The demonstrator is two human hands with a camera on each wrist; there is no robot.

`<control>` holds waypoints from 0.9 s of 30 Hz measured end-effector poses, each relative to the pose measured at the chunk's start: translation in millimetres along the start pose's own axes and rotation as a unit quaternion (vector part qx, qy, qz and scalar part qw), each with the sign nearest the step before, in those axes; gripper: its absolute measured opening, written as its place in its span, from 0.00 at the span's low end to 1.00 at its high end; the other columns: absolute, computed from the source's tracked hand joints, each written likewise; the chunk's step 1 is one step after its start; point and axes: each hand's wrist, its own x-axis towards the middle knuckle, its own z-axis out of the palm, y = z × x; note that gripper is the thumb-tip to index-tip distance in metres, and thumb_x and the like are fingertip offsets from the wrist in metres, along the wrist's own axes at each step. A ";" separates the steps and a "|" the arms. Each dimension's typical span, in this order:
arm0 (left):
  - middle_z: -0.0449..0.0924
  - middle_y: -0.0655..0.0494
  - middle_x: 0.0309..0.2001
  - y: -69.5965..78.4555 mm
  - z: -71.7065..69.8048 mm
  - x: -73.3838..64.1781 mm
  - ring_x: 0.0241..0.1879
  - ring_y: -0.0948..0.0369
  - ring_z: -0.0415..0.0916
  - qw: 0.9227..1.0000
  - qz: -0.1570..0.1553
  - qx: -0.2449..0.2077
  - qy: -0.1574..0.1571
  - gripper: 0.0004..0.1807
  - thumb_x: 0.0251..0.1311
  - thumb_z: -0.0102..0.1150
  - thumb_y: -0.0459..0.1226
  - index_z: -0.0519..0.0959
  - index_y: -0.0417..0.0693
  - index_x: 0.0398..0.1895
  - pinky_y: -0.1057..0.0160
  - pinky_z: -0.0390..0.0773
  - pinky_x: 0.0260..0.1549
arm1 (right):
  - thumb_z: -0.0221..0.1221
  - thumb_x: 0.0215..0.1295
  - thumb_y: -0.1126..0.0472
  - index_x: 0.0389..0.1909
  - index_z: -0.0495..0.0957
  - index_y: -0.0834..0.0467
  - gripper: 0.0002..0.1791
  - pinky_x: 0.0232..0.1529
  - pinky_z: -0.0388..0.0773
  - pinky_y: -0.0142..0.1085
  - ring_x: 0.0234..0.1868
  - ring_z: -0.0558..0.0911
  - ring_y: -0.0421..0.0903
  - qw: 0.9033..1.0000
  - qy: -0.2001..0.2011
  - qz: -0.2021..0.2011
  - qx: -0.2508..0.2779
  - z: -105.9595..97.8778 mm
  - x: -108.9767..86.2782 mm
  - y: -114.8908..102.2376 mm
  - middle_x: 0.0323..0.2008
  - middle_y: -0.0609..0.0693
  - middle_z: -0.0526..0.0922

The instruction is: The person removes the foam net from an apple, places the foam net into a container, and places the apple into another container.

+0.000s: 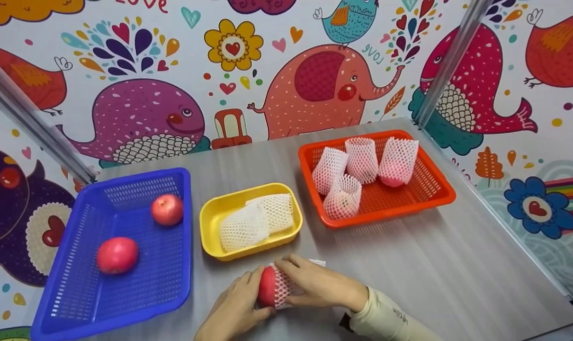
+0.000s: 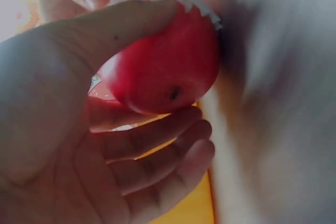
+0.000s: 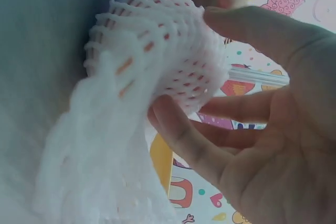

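A red apple (image 1: 267,287) is partly inside a white foam net sleeve (image 1: 284,286) at the table's front middle. My left hand (image 1: 241,300) grips its bare end; in the left wrist view the thumb lies over the apple (image 2: 168,72) and the fingers curve beneath. With thumb and fingers my right hand (image 1: 317,284) holds the netted part from the other side. The right wrist view shows the net sleeve (image 3: 152,51) stretched over the fruit, its loose end hanging slack toward the camera.
A blue basket (image 1: 188,246) at left holds two bare apples. Beyond my hands, a yellow tray (image 1: 215,253) contains white net sleeves (image 1: 244,225). The red basket (image 1: 386,215) at back right holds several netted fruits. Patterned walls and metal posts border the grey table (image 1: 409,265).
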 end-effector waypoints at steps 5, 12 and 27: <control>0.75 0.42 0.56 0.0 2.8 0.6 0.52 0.46 0.75 0.999 0.001 0.027 0.016 0.52 0.47 0.77 0.51 0.63 0.40 0.72 0.43 0.77 0.47 | 0.71 0.55 0.61 0.67 0.66 0.67 0.39 0.61 0.71 0.34 0.57 0.75 0.47 1.000 -0.017 -0.023 -0.010 -2.0 -0.9 0.8 0.58 0.58 0.73; 0.75 0.42 0.58 0.3 1.9 2.5 0.54 0.46 0.75 0.999 -0.001 0.034 0.018 0.51 0.47 0.76 0.53 0.65 0.36 0.70 0.44 0.76 0.51 | 0.65 0.63 0.63 0.65 0.68 0.68 0.31 0.62 0.71 0.36 0.59 0.75 0.49 1.000 -0.008 -0.020 0.006 -5.3 -2.2 3.2 0.59 0.58 0.74; 0.79 0.48 0.56 0.1 -3.1 0.3 0.55 0.49 0.77 0.996 0.027 0.043 0.076 0.47 0.45 0.75 0.57 0.71 0.40 0.65 0.44 0.77 0.50 | 0.65 0.63 0.67 0.46 0.78 0.57 0.11 0.44 0.73 0.23 0.39 0.78 0.38 0.996 0.074 -0.031 0.047 -9.1 -2.6 4.8 0.39 0.46 0.78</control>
